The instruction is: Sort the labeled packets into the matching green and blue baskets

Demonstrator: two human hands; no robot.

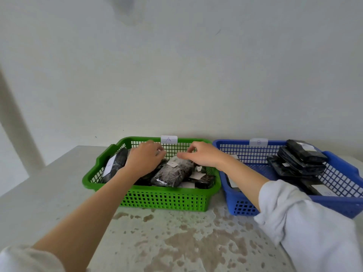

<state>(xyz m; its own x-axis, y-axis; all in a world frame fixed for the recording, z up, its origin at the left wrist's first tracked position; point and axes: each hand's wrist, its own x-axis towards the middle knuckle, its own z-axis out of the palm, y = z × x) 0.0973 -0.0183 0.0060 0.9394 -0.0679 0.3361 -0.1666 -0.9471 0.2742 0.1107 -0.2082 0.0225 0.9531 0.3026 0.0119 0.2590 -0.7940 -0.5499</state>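
- Currently the sorting looks well advanced: dark packets already lie in the green basket (163, 199) and in the blue basket (238, 205), and none sits on the table (176, 242).
- Both hands reach into the green basket, so the step in hand seems to be checking or picking through its heap.
- The right hand (204, 157) has its thumb on the far end of the middle packet (172, 173) and its fingers curled over it; I judge that it grips it.
- The left hand (144, 160) lies knuckles-up over the heap just beside it, with the fingertips hidden; I cannot tell whether it holds anything.
- Next, the white label on the held packet must be read against the paper tag marked A (169, 139) and the tag marked B (258, 142).
- The packets are soft, lumpy and wrapped in shiny, crinkled film, so they will likely slip and sag.
- In the blue basket, a neat stack (300, 160) of flatter, slab-like packets rests at the right end.
- Both baskets are rigid plastic lattice; the tabletop is pale and blotchy.
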